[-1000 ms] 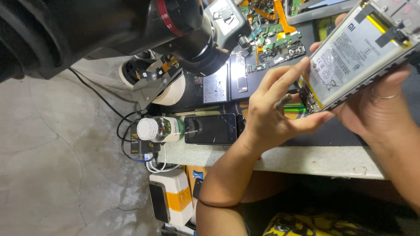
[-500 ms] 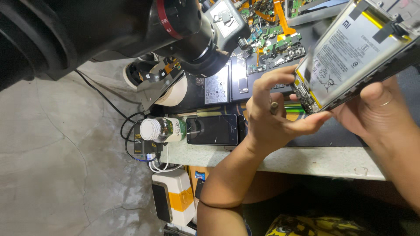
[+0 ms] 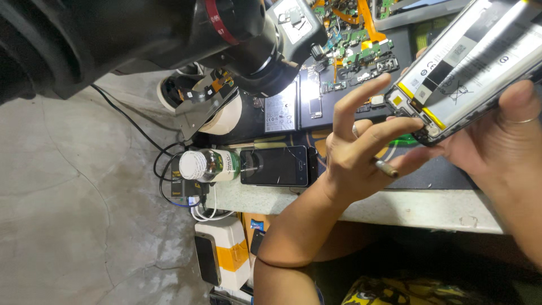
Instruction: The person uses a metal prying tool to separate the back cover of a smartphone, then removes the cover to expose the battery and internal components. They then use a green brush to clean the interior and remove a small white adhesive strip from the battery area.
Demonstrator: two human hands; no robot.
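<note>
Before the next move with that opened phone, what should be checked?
1. Right hand grips the opened phone: ok.
2. Left hand fingertips rest at the phone's lower corner: ok.
3. Small metal tool is tucked between the left fingers: ok.
4. Battery is undamaged: cannot tell.
5. Bottle is apart from both hands: ok.

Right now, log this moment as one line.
left hand: fingers on opened phone edge, thin tool between fingers | right hand: holds phone | below: bench
</note>
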